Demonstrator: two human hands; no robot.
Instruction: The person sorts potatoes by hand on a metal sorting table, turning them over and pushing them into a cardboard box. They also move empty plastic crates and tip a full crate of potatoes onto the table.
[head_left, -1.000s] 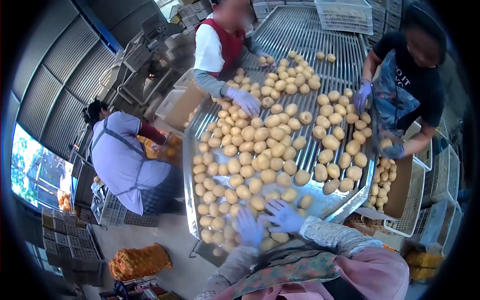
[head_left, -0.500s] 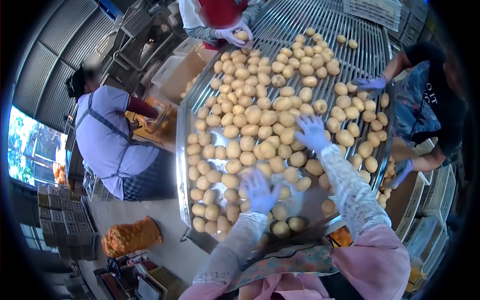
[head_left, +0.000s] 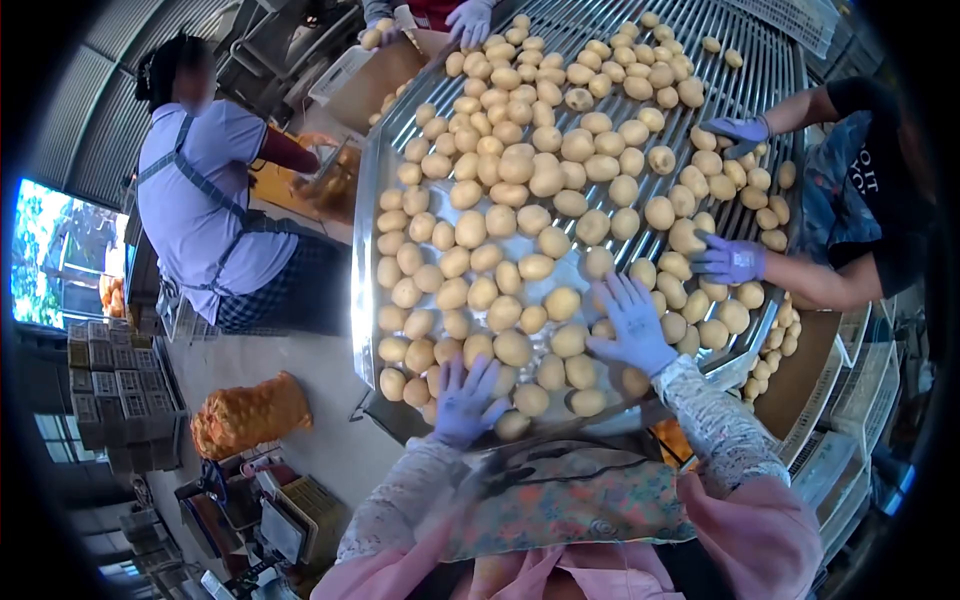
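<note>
My left hand, in a pale purple glove, lies open with fingers spread over the potatoes at the near edge of a metal sorting table. My right hand, gloved alike, is also open, its fingers stretched out among potatoes farther right. Neither hand is closed around a potato. Loose, pale yellow potatoes cover the smooth near part of the table and the metal rollers behind it.
At the right, a co-worker's gloved hands touch potatoes; another person's hands are at the far edge. A seated person works at the left. A filled orange net sack lies on the floor. White crates stand at the right.
Both my hands have come back toward my body, the left also shifting left. Several potatoes now lie nearer the front edge. The right co-worker's lower hand has moved onto the potatoes.
</note>
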